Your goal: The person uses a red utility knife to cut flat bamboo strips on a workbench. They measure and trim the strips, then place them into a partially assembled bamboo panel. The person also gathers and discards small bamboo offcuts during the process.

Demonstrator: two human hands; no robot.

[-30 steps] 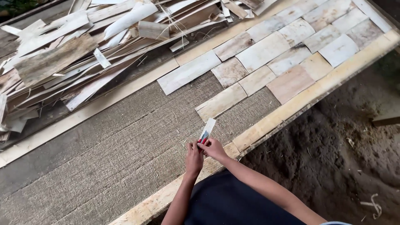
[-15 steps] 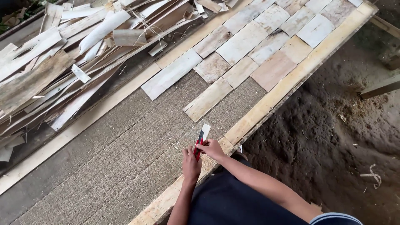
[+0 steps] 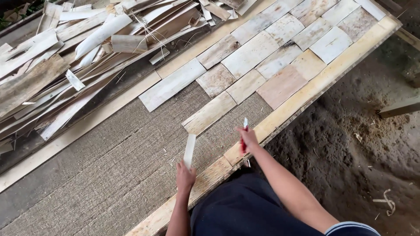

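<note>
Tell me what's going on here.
A person stands at the edge of a long flat work surface covered in coarse grey-brown matting. The left hand holds up a narrow pale veneer strip; the right hand grips a small red-handled cutter. Flat veneer pieces lie side by side over the far part of the surface, ending partway along it. A loose pile of veneer scraps lies beyond the surface, and bare dirt ground to the right.
</note>
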